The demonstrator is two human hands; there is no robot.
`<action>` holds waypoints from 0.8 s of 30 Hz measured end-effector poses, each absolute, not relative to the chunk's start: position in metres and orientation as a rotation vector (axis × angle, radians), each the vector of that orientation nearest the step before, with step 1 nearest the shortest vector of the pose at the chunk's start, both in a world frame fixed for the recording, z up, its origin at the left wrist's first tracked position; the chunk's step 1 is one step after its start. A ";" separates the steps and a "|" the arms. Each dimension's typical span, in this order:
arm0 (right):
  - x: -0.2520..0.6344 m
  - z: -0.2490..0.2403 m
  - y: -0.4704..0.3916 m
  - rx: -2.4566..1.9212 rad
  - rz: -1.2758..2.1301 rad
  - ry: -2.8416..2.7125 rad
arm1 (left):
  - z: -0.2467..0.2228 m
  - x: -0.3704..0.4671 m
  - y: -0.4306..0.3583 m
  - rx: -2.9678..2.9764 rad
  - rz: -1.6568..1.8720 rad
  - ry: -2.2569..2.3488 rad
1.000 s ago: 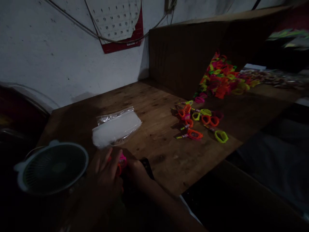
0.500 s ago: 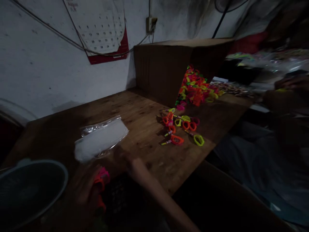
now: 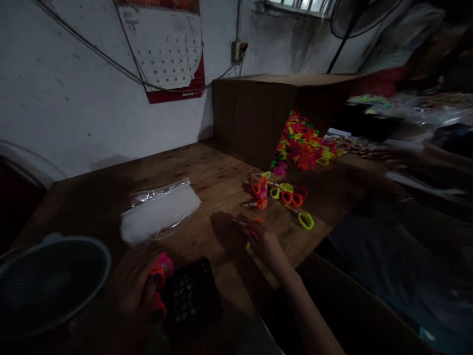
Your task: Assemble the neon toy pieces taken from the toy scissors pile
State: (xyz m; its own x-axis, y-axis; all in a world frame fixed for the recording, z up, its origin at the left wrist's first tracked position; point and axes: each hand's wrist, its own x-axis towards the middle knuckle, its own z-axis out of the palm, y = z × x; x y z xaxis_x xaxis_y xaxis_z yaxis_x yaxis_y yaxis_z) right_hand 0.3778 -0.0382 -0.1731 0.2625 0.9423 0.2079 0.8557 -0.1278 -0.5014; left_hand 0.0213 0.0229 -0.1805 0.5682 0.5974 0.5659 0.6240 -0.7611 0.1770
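My left hand [image 3: 135,286], dim and blurred, is closed around several pink and orange plastic pieces [image 3: 159,276] beside a black lattice tray [image 3: 194,296]. My right hand [image 3: 265,242] is on the wooden table, its fingers closed at an orange ringed plastic piece [image 3: 258,220] with a thin stem; a yellow bit shows below the hand. Just beyond lie several similar pieces in orange, yellow and pink, among them a yellow ringed piece [image 3: 306,221]. Each has an open ring and a short printed stem. The fingers partly hide what my right hand grips.
A cardboard box [image 3: 247,123] lies on its side, bright pieces [image 3: 305,143] spilling from it. A clear bag with white contents [image 3: 160,212] lies on the table [image 3: 185,158]. A round bowl-like container [image 3: 107,261] stands left. Another person's blurred arm [image 3: 439,158] reaches in at right.
My right hand has moved right and away from me, from near the clear bag to the loose pieces. The black tray now shows more fully. My left hand keeps its pieces.
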 end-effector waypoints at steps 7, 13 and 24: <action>0.334 -0.152 -0.028 -2.575 0.337 -1.223 | -0.183 0.022 0.021 -2.716 -0.961 -1.230; 0.313 -0.170 0.010 -2.645 0.335 -1.353 | -0.185 0.023 0.020 -2.657 -1.023 -1.232; 0.312 -0.187 -0.032 -2.586 0.032 -1.608 | -0.164 0.033 0.001 -2.590 -1.119 -1.405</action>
State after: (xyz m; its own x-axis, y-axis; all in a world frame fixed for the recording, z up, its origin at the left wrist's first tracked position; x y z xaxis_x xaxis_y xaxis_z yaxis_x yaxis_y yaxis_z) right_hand 0.3122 -0.0319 -0.1869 0.4432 0.8958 0.0329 0.8938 -0.4388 -0.0926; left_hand 0.0326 0.0013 -0.1640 0.3505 0.7360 0.5792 0.7290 -0.6026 0.3247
